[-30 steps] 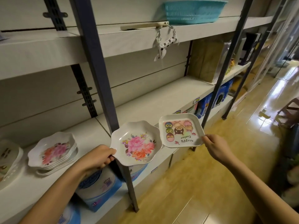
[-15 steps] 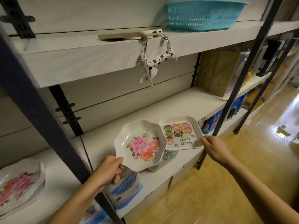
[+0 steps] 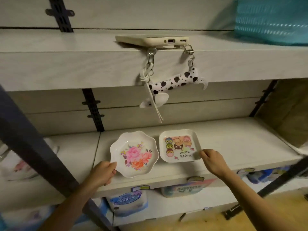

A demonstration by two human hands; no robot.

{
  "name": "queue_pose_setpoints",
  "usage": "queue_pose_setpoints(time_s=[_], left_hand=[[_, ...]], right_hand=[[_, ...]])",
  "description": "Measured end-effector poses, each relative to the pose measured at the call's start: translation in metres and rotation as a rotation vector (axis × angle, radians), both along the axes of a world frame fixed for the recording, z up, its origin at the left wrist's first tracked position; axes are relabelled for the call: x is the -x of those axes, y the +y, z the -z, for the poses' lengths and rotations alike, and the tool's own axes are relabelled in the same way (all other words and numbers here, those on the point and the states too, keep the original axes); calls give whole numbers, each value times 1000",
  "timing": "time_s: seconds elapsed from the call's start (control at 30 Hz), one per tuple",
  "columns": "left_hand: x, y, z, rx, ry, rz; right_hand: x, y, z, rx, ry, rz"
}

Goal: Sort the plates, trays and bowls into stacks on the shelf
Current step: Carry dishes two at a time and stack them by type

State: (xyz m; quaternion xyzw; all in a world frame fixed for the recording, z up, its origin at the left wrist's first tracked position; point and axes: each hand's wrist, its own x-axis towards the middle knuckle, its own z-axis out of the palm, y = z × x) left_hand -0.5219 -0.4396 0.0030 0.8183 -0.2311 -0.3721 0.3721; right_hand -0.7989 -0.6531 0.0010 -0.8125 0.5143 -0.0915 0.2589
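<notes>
My left hand [image 3: 102,173] grips the near left rim of a white scalloped plate [image 3: 134,154] with pink and orange flowers. My right hand [image 3: 212,161] pinches the near right corner of a square white tray [image 3: 179,145] printed with cartoon animals and "Happy Easter". Both dishes sit side by side low over the white middle shelf [image 3: 233,144]; I cannot tell whether they touch it. At the far left, blurred behind a dark post, lies a stack of flowered plates [image 3: 21,165].
A dark upright post [image 3: 38,155] crosses the left foreground. On the upper shelf lie a phone [image 3: 151,40] with a spotted strap [image 3: 176,82] hanging down, and a teal basket [image 3: 273,20]. Blue packages [image 3: 126,202] stand below. A cardboard box [image 3: 286,107] is at the right.
Both hands have moved the dishes forward from the shelf's front edge to over the middle shelf. My view has come closer and turned to face the shelf.
</notes>
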Motion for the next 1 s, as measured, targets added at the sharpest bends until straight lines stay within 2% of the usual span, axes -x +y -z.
queue_pose_setpoints(time_s=[0.17, 0.33, 0.83, 0.93, 1.0], left_hand=[[3, -26, 9, -57, 15, -135], [-2, -45, 22, -170, 8, -178], [-25, -77, 37, -176, 28, -238], [-25, -79, 38, -170, 13, -303], [-22, -77, 36, -195, -45, -290]], right_hand=[[-18, -47, 14, -43, 29, -141], [-37, -69, 34, -133, 112, -221], [-63, -99, 52, -236, 335, -154], [-62, -96, 52, -215, 348, -92], [-60, -90, 45, -130, 336, -57]])
